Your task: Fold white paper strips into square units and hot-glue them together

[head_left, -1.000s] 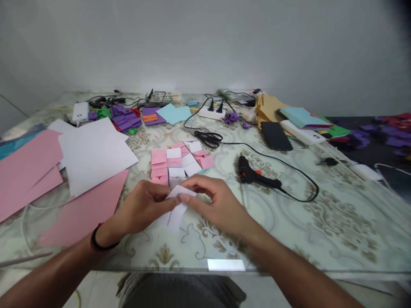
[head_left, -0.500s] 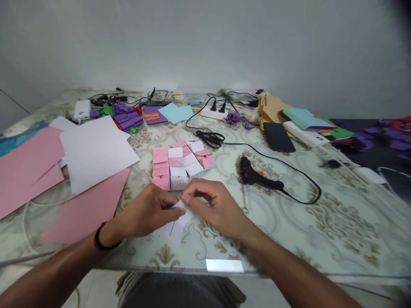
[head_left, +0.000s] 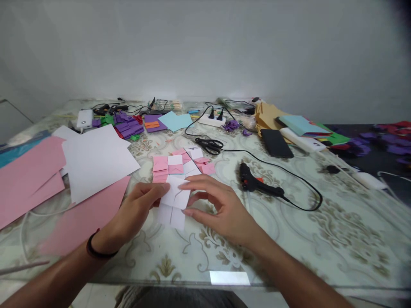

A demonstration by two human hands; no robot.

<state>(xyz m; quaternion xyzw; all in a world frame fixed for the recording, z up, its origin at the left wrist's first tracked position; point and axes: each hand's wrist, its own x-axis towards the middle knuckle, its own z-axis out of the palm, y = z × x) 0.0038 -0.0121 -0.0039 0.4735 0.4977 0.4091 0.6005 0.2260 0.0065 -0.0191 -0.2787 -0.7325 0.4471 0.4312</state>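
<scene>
A folded square of white paper (head_left: 175, 197) with creases across its face is held up over the table. My left hand (head_left: 136, 207) pinches its left edge, thumb on the face and fingers behind. My right hand (head_left: 221, 205) is at the right side, index fingertip on the face and thumb at the lower right corner. Just beneath the square shows a pale double panel (head_left: 170, 217); whether it is paper or a reflection in the glass I cannot tell. Behind my hands lie folded pink and white paper pieces (head_left: 175, 164) in two groups, partly covered by the square.
Large white sheets (head_left: 99, 162) and pink sheets (head_left: 28, 179) lie at left. To the right are a black glue gun (head_left: 261, 182) with its cord, scissors (head_left: 210, 145) and a phone (head_left: 276, 143). A power strip (head_left: 212, 119) and purple paper scraps (head_left: 128, 126) stand farther back.
Both hands have opened out from the pinched-together position, and the white square now shows its face. My right fingers have spread along its right side. The view has shifted slightly.
</scene>
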